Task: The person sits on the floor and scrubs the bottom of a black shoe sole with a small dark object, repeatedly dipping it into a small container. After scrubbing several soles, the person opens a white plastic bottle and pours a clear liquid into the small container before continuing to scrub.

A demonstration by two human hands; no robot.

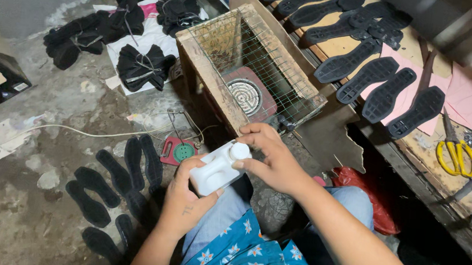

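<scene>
- Left hand (183, 201) grips white plastic jug (216, 170) over the lap
- Right hand (270, 157) pinches its cap (240, 151), apparently unscrewing
- Risk: contents spilling onto jeans (224, 215) if tilted
- Beyond: wire-topped wooden box (252, 66) with coil heater (244, 94); black soles (385, 94) on tabletop (338, 45)

Black shoe soles (120, 182) lie on the concrete floor (27, 211).

You have one view only, from the camera on your head, tilted steeply down and a little forward. It sits close: your forearms enter from the bottom edge and your lap fills the lower middle of the frame. The floor (50, 135) runs off toward the upper left, and the tabletop (414, 146) crosses the upper right on a slant. No second view overlaps it.
</scene>
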